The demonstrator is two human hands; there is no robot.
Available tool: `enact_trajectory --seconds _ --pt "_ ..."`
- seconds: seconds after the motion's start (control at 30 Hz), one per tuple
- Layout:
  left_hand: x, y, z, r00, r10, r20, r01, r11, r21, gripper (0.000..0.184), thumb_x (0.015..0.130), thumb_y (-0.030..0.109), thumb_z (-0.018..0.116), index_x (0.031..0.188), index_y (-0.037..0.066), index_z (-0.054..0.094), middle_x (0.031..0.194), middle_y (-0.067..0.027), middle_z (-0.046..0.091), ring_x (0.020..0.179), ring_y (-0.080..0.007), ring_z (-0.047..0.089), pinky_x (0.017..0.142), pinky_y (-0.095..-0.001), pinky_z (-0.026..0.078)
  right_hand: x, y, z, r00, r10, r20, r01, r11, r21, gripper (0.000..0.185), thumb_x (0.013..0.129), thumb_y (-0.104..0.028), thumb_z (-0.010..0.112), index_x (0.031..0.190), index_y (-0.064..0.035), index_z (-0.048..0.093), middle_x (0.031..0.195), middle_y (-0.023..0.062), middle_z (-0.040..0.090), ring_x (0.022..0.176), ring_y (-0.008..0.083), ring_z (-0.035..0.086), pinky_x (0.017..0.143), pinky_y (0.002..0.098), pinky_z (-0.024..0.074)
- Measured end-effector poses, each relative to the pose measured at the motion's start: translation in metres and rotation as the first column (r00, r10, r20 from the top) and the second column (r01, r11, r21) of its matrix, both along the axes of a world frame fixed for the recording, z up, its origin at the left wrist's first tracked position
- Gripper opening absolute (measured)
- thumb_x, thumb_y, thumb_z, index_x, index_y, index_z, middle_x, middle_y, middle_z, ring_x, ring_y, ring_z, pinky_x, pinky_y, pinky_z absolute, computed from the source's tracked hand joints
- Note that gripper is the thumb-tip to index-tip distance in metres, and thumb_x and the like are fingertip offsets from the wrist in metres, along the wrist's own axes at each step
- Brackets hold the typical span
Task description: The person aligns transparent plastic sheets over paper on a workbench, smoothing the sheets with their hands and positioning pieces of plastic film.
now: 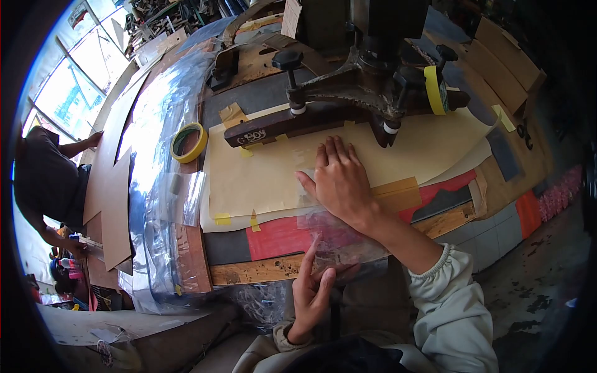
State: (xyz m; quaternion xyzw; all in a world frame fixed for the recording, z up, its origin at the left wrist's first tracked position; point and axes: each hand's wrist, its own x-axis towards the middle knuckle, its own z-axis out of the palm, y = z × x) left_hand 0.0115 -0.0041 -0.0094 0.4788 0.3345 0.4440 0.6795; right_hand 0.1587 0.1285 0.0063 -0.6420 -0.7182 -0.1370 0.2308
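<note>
My right hand (343,183) lies flat, fingers stretched out, on a large cream paper sheet (261,180). A thin transparent plastic sheet (351,241) spreads beneath my right wrist and hangs over the table's front edge. My left hand (312,295) is near that edge, index finger and thumb apart; its index fingertip reaches the plastic, and its other fingers are partly hidden. Pieces of yellow tape (222,219) are stuck along the paper's border. A dark clamping bar (323,118) on a black metal machine head (357,87) crosses the paper just beyond my right hand.
A yellow tape roll (189,143) lies left of the paper; another tape roll (435,91) hangs on the machine. Red material (280,238) shows under the paper. Plastic film (155,155) and brown cardboard (112,186) cover the left. Another person (50,174) stands there.
</note>
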Motion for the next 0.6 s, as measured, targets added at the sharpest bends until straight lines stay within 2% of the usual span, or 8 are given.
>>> enact_trajectory --seconds 0.6 --pt "-0.0003 -0.0012 0.0017 1.0 0.015 0.013 -0.014 0.999 -0.039 0.056 0.096 0.002 0.045 0.145 -0.003 0.019 0.107 -0.0186 0.066 0.106 -0.0152 0.057 0.096 -0.0263 0.037 0.0005 0.0003 -0.0004 1.0 0.016 -0.004 -0.016 1.0 0.008 0.059 0.085 -0.038 0.061 0.106 0.0167 0.056 0.112 0.0336 0.057 0.111 0.0405 0.055 0.1 0.0433 0.0407"
